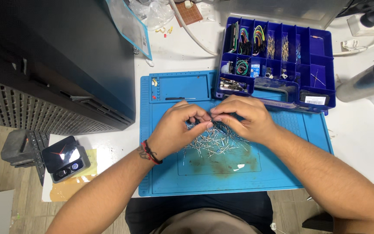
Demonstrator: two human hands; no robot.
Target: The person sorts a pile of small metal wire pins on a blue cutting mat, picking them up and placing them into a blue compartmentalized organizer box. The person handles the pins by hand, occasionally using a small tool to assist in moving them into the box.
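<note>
At the far left of the counter (187, 56) stands a big black case (57, 65), with a small black box (65, 159) below it near the left front corner. Next comes the blue work mat (169, 173), lying across the middle of the counter toward its front edge.

Over the middle of the mat, the left hand (176, 130), a red and black band at its wrist, is curled with its fingertips pressed together on something thin; the piece itself is too small to make out. Just under and between both hands lies a loose heap of small metal-legged parts (215, 141), spread on the mat and reaching toward its centre.

The right hand (243, 119) meets the left one fingertip to fingertip, thumb and forefinger pinching a dark bit from that heap. To my eye this looks like the sorting or separating step: one piece being teased out of the tangle. The next move would seem to call for a firm pinch and a clean lift, so the neighbouring legs do not drag along.

Past the hands, at the mat's back right corner, sits an open blue compartment box (321, 60) holding coloured wires and small parts. Furthest right, a metal cylinder (366, 82) lies near the counter's right edge.
</note>
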